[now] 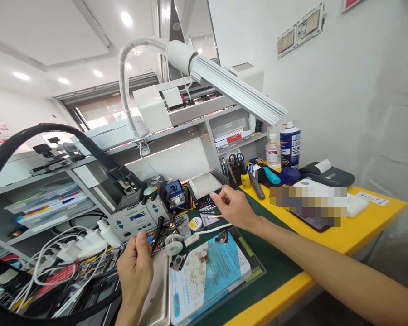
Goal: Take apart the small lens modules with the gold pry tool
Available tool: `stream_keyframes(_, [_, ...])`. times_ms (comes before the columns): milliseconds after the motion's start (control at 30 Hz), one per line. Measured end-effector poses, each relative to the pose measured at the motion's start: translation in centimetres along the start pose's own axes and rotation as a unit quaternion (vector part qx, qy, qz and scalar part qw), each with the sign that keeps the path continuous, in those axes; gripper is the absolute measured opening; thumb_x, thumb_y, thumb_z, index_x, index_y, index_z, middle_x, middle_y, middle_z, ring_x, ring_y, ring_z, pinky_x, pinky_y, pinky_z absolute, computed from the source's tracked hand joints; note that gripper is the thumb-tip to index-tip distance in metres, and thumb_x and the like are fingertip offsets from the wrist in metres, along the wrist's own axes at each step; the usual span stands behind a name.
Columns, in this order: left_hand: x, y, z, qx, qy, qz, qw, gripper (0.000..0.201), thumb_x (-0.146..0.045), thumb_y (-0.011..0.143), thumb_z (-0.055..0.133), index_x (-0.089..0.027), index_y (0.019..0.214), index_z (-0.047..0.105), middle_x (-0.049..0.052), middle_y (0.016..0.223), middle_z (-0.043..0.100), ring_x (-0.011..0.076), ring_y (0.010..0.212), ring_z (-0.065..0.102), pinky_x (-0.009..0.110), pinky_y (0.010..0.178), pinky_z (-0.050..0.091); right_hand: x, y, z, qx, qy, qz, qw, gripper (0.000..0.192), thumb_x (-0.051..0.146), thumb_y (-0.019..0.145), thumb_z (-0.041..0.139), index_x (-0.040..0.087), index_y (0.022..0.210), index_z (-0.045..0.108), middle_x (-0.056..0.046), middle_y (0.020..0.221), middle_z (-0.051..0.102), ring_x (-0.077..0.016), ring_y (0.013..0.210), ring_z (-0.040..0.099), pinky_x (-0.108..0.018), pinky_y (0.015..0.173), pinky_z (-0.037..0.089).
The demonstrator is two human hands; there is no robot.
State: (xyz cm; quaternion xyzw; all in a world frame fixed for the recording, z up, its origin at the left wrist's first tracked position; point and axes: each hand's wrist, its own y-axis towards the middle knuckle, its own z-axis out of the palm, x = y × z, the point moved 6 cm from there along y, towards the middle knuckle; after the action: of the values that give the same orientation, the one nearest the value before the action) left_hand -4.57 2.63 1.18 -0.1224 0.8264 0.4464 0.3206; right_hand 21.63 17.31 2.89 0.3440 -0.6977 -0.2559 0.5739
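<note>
Left hand (136,265) low down and curled shut, thumb and fingers pinched on a thin black tool (156,233) that sticks up and to the right from the fingertips. Cannot tell what sort of tool. Just past the tip of it, a green circuit board (177,226), and right beside that a small round spool (174,246). Under the left hand and to its right, a silver phone back (158,290), lying flat and touching a blue and white work mat (211,271). Behind the left hand, a grey box with buttons (136,219), and left of it a heap of white cables and plugs (71,251). Right hand (236,208) up and to the right of the left one, reaching over the green table mat (279,267), fingers bent and close together, thumb and first finger nearly touching. Cannot tell if something tiny sits between them. Just left of the right hand, a little round tin (196,222). Behind it, a black cup with scissors (236,167). Far to the right of it, a blue spray can (290,145) and a clear bottle (273,151). High above both hands, a long white lamp (231,88).
</note>
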Motion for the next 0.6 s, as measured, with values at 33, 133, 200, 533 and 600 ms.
stream_keyframes(33, [0.1,0.0,0.0,-0.001,-0.003,0.000,1.000,0.049,-0.049,0.100,0.043,-0.023,0.059,0.041,-0.005,0.051,0.045,0.0117,0.047,0.041,0.025,0.050,0.034,-0.1,0.0,-0.1,-0.005,-0.003,-0.001,1.000,0.039,0.037,0.096,0.055,0.023,0.065,0.035,0.008,0.050,0.033,-0.0090,0.045,0.032,-0.026,0.049,0.025])
stream_keyframes(133, [0.4,0.0,0.1,-0.003,-0.012,0.004,1.000,0.046,-0.050,0.100,0.042,-0.024,0.062,0.040,-0.005,0.053,0.047,0.0127,0.049,0.043,0.026,0.052,0.036,-0.4,0.1,-0.1,-0.014,-0.009,0.004,1.000,0.049,0.040,0.097,0.053,0.022,0.057,0.031,0.006,0.048,0.035,-0.0090,0.046,0.033,-0.027,0.050,0.026])
stream_keyframes(200, [0.7,0.0,0.2,-0.005,-0.018,0.008,1.000,0.045,-0.051,0.101,0.041,-0.024,0.064,0.040,-0.005,0.054,0.047,0.0133,0.051,0.044,0.027,0.054,0.037,-0.6,0.1,-0.2,-0.015,-0.009,0.012,1.000,0.053,0.042,0.098,0.052,0.022,0.053,0.031,0.004,0.046,0.040,-0.0092,0.045,0.038,-0.026,0.049,0.028])
stream_keyframes(533, [0.1,0.0,-0.1,-0.027,-0.090,0.028,0.995,0.038,-0.057,0.099,0.043,-0.025,0.078,0.043,-0.007,0.055,0.047,0.0134,0.050,0.045,0.028,0.053,0.040,-1.4,0.9,-0.8,-0.039,-0.020,0.029,0.999,0.058,0.045,0.098,0.049,0.021,0.050,0.028,0.004,0.045,0.034,-0.0083,0.044,0.032,-0.026,0.046,0.025])
stream_keyframes(600, [0.1,0.0,0.0,-0.023,-0.102,0.026,0.994,0.039,-0.061,0.095,0.047,-0.024,0.083,0.045,-0.008,0.056,0.048,0.0132,0.049,0.047,0.027,0.053,0.042,-1.5,0.9,-0.8,-0.039,-0.031,0.020,0.999,0.057,0.045,0.097,0.049,0.021,0.051,0.025,0.005,0.047,0.027,-0.0083,0.046,0.027,-0.027,0.047,0.023])
